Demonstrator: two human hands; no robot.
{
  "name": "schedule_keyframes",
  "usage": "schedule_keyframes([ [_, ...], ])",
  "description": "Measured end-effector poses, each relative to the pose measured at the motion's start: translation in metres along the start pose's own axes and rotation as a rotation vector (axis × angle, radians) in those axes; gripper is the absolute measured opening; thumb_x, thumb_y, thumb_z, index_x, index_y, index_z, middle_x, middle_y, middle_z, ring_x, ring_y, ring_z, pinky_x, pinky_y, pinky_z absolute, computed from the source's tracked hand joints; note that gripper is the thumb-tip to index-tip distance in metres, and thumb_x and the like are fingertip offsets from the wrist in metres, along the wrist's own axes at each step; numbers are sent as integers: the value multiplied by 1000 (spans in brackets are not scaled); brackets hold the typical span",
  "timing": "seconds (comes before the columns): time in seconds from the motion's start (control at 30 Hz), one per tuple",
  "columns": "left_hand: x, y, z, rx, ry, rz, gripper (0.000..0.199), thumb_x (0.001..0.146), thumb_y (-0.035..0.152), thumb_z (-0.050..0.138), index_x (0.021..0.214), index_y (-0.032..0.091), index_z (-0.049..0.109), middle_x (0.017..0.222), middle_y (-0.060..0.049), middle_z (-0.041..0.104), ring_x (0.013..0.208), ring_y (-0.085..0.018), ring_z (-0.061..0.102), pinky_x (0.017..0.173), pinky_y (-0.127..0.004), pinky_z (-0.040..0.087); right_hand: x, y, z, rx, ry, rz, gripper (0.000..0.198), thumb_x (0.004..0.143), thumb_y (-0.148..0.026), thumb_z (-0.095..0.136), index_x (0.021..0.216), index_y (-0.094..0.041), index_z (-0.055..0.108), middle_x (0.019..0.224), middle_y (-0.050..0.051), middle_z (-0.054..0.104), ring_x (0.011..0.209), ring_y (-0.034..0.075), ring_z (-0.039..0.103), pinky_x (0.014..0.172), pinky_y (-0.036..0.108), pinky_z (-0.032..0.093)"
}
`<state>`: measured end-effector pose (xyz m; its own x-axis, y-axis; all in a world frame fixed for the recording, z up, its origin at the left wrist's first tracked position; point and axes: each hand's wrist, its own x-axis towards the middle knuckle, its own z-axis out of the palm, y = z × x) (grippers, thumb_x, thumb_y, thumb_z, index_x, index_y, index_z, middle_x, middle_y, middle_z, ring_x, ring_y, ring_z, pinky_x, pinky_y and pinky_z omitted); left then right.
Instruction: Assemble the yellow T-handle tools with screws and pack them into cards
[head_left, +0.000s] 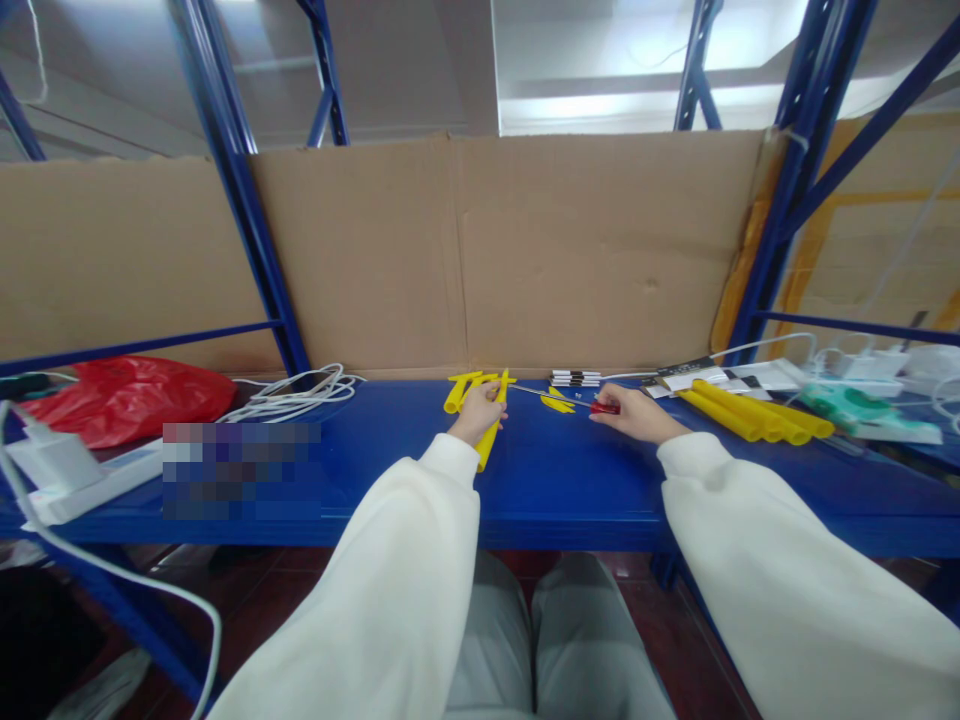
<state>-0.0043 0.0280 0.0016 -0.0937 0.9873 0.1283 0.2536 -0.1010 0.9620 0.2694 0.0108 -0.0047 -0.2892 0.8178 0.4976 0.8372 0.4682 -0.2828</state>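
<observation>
My left hand (pixel 478 414) is closed around a yellow plastic tube (pixel 489 446) with a thin upper end, held slightly tilted over the blue shelf (pixel 562 490). In my right hand (pixel 632 414) is the red handle of a screwdriver (pixel 604 408). Its metal shaft runs left toward the yellow piece at my left hand; whether the tip touches it I cannot tell. Beyond my left hand lie more yellow tube pieces (pixel 453 397). Small flat yellow parts (pixel 556 400) rest behind the shaft, between my hands.
Several yellow tubes (pixel 750 412) lie at the right, near a green and white object (pixel 847 405). Small black-and-white stacked pieces (pixel 575 378) stand by the cardboard wall (pixel 525 260). On the left are a red bag (pixel 135 400), coiled white cable (pixel 300 395) and a power strip (pixel 97 490).
</observation>
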Motion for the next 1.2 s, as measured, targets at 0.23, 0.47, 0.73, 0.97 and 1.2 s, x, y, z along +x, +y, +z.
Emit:
schedule_keyframes([
  [0.23,-2,0,1,-12,0,5,56,85,-4,55,137,16,54,119,-10,68,49,-2,56,37,-12,41,2,0,2,60,-83,10,27,85,-46,57,77,-21,65,77,5,72,70,21,64,67,31,47],
  [0.47,-1,1,0,18,3,-5,57,83,1,60,137,20,56,131,-12,62,55,-5,62,38,-12,43,0,3,4,70,-9,-1,19,77,-38,65,78,-24,52,71,0,68,63,17,59,58,27,43],
  [0.73,-2,3,0,14,5,-10,58,83,-1,57,137,20,55,127,-11,64,54,-5,62,38,-12,43,2,-1,0,-2,-64,-9,22,84,-43,57,78,-22,64,77,6,72,69,21,64,63,31,46],
  [0.97,-1,0,0,10,8,-3,59,82,-1,59,138,20,55,130,-12,63,53,-4,62,39,-13,44,3,6,8,129,-54,27,20,74,-37,66,81,-23,54,73,1,68,66,19,62,62,29,46],
  [1.2,-5,4,1,2,16,-15,54,84,3,63,135,21,56,130,-10,62,56,-4,63,37,-11,42,1,2,2,-6,-45,1,20,81,-41,62,74,-23,59,72,3,68,68,20,62,62,29,45],
])
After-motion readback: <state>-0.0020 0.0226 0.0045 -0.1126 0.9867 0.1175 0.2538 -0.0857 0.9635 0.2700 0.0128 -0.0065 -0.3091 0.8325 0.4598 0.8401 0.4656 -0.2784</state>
